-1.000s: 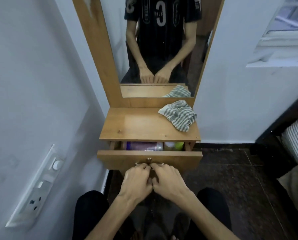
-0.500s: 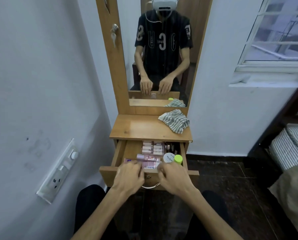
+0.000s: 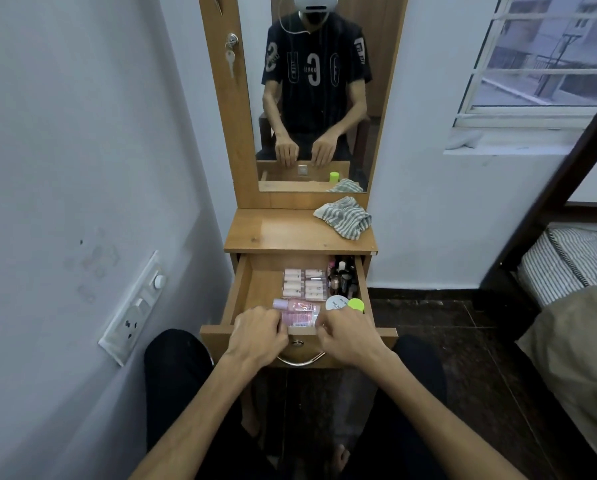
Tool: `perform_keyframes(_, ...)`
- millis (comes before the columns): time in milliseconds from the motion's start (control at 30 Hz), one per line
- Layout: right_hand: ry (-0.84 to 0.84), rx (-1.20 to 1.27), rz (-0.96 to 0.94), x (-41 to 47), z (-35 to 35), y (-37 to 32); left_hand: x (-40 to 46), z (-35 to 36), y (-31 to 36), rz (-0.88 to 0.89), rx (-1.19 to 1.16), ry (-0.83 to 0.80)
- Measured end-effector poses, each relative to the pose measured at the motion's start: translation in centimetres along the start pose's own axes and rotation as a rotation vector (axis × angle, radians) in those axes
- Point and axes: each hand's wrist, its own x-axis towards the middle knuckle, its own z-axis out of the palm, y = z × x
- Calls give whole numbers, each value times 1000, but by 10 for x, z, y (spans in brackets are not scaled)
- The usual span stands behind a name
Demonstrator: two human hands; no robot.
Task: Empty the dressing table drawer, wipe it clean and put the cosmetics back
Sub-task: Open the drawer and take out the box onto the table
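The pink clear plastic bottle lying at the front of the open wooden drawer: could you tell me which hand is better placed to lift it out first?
Probably the left hand: its fingers sit beside the pink clear plastic bottle's lilac cap. The right hand sits nearer the white round jar.

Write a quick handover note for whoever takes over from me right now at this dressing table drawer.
Left hand and right hand: both grip the front edge of the drawer.
Done: drawer pulled open.
Inside: pink bottles, boxed pink tubes, small dark bottles, white jar, green cap.
Striped cloth lies on the tabletop.
Left: empty, wipe, refill.
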Motion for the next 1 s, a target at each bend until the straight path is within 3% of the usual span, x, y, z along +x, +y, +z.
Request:
perform_keyframes(467, -56, 31, 68, 21, 6, 9, 28, -4, -11, -79, -45, -110)
perform_keyframes(733, -44, 398, 319, 81, 11, 17, 91, 16, -25, -273, -310, -144)
perform_keyframes(1000, -161, 376, 486, 114, 34, 16, 134, 43, -19, -422, -482, -303)
